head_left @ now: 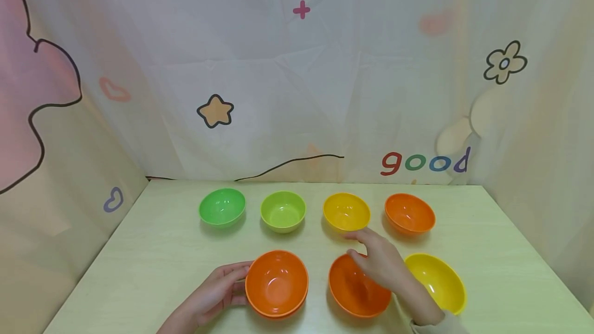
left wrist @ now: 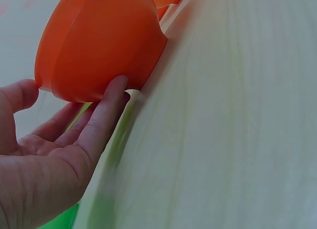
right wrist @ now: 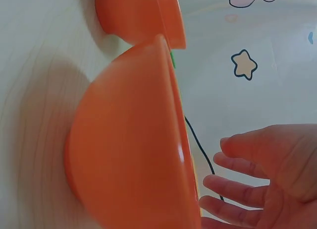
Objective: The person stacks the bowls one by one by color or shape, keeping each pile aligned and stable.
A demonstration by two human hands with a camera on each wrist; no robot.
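Two nested orange bowls [head_left: 277, 285] stand at the front middle. My left hand [head_left: 223, 290] touches their left side, the thumb at the rim and the nearly straight fingers along the outer wall; the left wrist view shows these fingers [left wrist: 101, 120] against the orange side. To the right stands another orange bowl [head_left: 355, 293]. Above it hovers my right hand [head_left: 382, 262], thumb and fingers apart, nothing between them. Its fingertips overlap the near rim of a yellow bowl [head_left: 346, 210] in the back row. In the right wrist view, the hand [right wrist: 267, 179] is above the orange bowl's rim.
Along the back row stand a green bowl [head_left: 223, 207], a lime bowl [head_left: 283, 211] and an orange bowl [head_left: 409, 214]. Another yellow bowl [head_left: 436, 282] is at the front right, partly behind my right forearm. A printed curtain [head_left: 260, 76] hangs behind the pale table [head_left: 139, 272].
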